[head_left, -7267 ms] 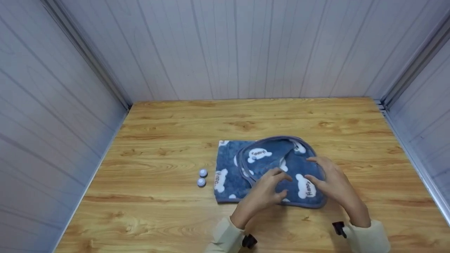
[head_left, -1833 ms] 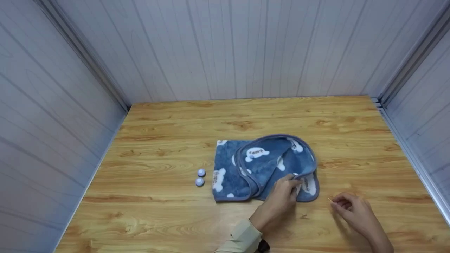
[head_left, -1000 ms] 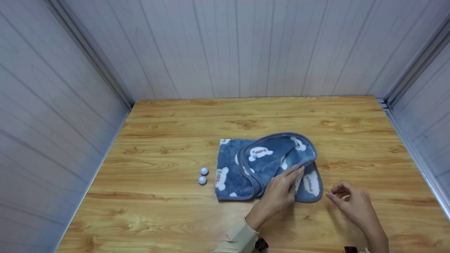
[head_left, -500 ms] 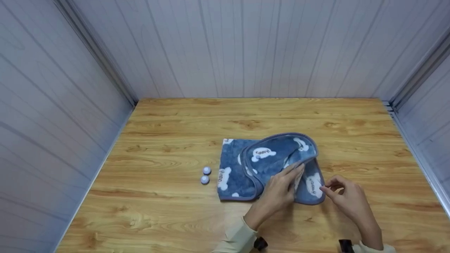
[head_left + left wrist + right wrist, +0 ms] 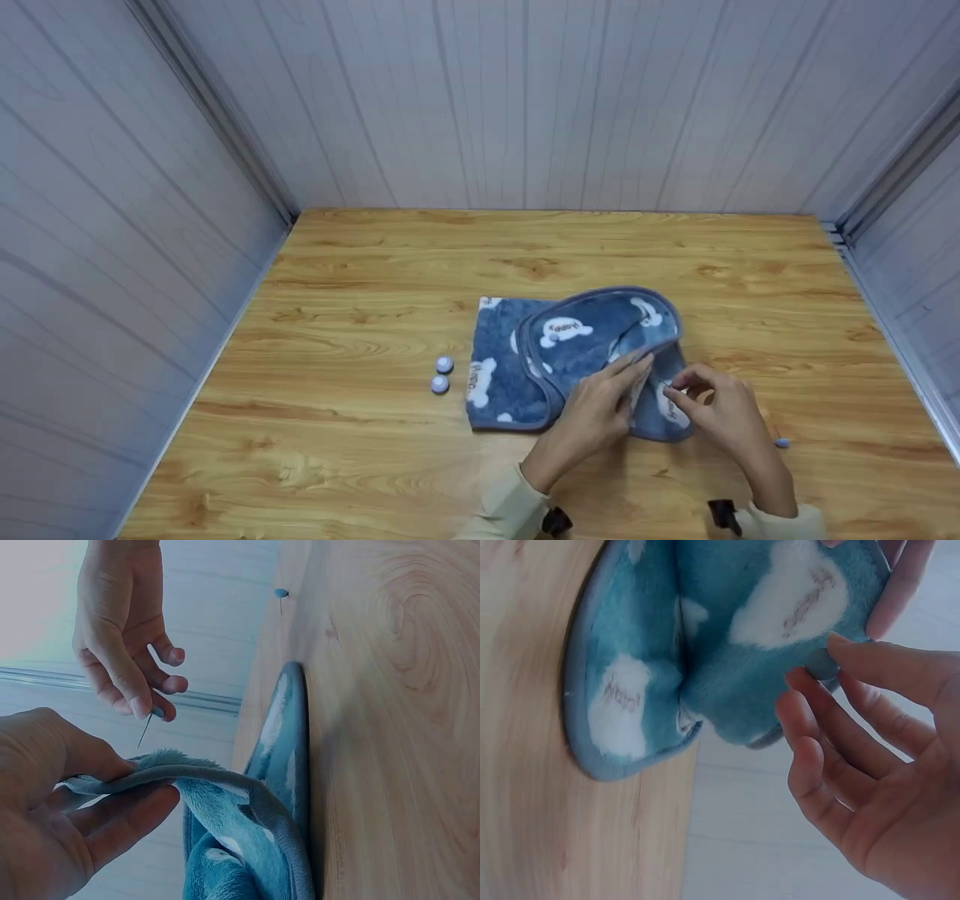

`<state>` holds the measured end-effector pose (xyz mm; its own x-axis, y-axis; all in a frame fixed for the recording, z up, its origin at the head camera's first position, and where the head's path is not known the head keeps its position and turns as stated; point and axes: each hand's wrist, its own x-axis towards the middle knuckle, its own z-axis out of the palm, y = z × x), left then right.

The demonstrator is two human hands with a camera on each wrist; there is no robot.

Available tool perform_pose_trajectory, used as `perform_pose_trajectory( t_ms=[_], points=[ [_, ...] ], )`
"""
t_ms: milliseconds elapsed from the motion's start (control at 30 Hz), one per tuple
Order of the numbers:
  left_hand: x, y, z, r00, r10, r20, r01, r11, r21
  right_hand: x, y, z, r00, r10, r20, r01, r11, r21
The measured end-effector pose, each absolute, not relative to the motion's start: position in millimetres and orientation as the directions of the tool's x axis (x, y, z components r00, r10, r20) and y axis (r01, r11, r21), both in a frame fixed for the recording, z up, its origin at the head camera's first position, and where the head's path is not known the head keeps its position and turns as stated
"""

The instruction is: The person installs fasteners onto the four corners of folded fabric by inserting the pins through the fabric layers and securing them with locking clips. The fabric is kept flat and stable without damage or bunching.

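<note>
A folded blue plush cloth [image 5: 506,337] with white bear prints and grey edging lies on the table. My left hand [image 5: 589,412] pinches a lifted part of its edge between thumb and fingers; the left wrist view shows the edging bent up there. Thumb and fingertips of my right hand [image 5: 731,416] pinch a straight pin [image 5: 157,712], its thin shaft pointing toward the lifted edge. In the right wrist view the pin's round blue-grey head [image 5: 821,664] shows between the fingertips, while its shaft is hidden. A similar pin [image 5: 782,442] lies on the table right of my right wrist.
Two small round pale-lilac pieces [image 5: 442,373] sit on the wooden table [image 5: 360,300] left of the cloth. A small bluish dot [image 5: 553,337] shows on the upper bear print. Pale panels [image 5: 480,105] stand behind and on both sides.
My left hand has gripped the cloth's near edge and folded it up. My right hand, first over the cloth, went to the table at right and has come back to the cloth with the pin.
</note>
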<state>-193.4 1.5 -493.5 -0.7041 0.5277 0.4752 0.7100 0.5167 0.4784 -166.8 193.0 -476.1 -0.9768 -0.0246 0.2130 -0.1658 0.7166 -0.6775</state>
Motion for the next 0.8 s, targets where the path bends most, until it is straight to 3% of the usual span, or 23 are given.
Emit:
perform_pose_trajectory(
  t_ms=[433, 800],
  points=[
    [-193.5, -2.2, -494.1, -0.701, 0.543, 0.461, 0.711, 0.484, 0.511, -176.8, 180.0, -475.6, -0.969, -0.076, 0.234, -0.220, 0.698, -0.682],
    [-190.5, -0.2, -495.0, -0.696, 0.584, 0.418, 0.706, 0.446, 0.551, -179.0, 172.5, -479.1, -0.955, -0.027, 0.296, -0.233, 0.684, -0.691]
  ],
)
